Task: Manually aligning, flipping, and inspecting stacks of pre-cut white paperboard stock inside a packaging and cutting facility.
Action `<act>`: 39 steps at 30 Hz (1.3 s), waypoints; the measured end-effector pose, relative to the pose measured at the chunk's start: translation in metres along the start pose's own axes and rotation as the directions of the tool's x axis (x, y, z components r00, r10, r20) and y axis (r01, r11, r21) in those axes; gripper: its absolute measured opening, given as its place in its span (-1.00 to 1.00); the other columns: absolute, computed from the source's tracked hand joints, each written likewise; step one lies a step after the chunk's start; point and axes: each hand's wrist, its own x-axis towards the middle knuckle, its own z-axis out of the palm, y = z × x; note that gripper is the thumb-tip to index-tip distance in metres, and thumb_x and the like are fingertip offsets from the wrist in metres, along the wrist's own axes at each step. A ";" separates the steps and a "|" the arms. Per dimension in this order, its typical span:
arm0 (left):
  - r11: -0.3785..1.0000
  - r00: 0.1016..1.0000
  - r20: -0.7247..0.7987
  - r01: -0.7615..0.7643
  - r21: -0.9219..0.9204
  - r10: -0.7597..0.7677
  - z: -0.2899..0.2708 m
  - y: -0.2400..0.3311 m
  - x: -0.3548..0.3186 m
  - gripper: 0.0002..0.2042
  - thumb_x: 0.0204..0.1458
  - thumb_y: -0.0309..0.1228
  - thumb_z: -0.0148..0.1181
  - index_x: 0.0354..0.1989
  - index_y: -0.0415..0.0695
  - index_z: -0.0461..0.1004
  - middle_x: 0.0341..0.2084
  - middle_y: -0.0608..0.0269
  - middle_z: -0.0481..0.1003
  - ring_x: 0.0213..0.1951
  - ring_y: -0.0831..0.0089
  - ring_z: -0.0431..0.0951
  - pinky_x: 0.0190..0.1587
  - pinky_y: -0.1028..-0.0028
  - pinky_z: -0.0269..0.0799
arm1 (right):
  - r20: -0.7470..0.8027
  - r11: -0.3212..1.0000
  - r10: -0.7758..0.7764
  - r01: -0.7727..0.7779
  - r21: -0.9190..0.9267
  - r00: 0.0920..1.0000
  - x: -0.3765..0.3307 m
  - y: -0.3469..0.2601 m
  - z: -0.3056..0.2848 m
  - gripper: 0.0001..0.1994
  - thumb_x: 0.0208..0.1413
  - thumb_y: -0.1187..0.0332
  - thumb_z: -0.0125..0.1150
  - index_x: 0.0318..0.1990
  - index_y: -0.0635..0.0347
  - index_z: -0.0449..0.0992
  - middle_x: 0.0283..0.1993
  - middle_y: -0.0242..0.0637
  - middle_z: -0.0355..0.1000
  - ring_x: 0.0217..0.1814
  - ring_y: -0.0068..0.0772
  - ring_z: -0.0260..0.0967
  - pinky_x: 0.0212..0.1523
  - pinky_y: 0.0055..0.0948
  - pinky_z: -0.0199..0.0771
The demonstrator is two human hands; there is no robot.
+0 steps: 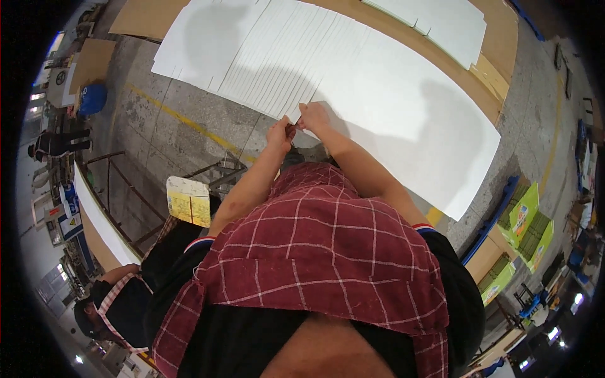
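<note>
White cardboard sheets lie before me in a wide overlapping row, their edges fanned out in close parallel lines on the left half. My left hand is closed, its fingers bent together just off the near edge of the row. Beside it my right hand is pinched shut at that same edge, resting against the sheets. A small dark sliver shows between the two sets of fingertips; what it is I cannot make out.
Brown board lies under and behind the sheets, with another white stack at the far right. A yellow-and-white panel stands near my left arm. Green boxes are at right. At lower left another person bends by a metal-framed table.
</note>
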 end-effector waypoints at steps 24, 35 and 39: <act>0.912 0.988 -0.136 0.016 -0.410 -0.078 0.035 0.031 -0.033 -0.40 -0.10 0.07 -0.23 0.03 -0.11 0.00 0.02 0.22 0.05 0.05 0.35 0.01 0.08 0.37 -0.21 | -0.252 0.711 -0.618 0.392 -0.584 0.745 0.200 -0.038 -0.198 -0.48 0.00 -0.01 -0.38 -0.29 0.31 0.35 -0.26 0.05 0.29 -0.15 0.04 0.18 -0.13 -0.21 0.15; 0.907 0.992 -0.051 0.080 -0.413 -0.111 0.029 0.040 -0.036 -0.41 -0.04 0.04 -0.35 0.04 -0.18 -0.05 0.00 0.14 0.04 0.02 0.27 0.05 0.05 0.27 -0.09 | -0.116 0.891 -0.441 0.420 -0.172 0.890 0.204 -0.025 -0.204 -0.52 -0.03 -0.01 -0.19 -0.25 0.29 0.33 -0.34 -0.20 0.35 -0.20 -0.36 0.26 -0.18 -0.50 0.20; 0.972 0.989 -0.097 0.087 -0.219 -0.111 0.041 0.034 -0.048 -0.29 -0.08 0.09 -0.33 0.10 -0.20 -0.30 0.10 0.08 -0.21 0.11 0.23 -0.13 0.08 0.15 -0.29 | -0.222 0.875 -0.475 0.432 -0.216 0.851 0.184 -0.001 -0.244 -0.56 -0.03 0.04 -0.14 -0.20 0.26 0.33 -0.33 -0.29 0.36 -0.20 -0.46 0.24 -0.17 -0.52 0.20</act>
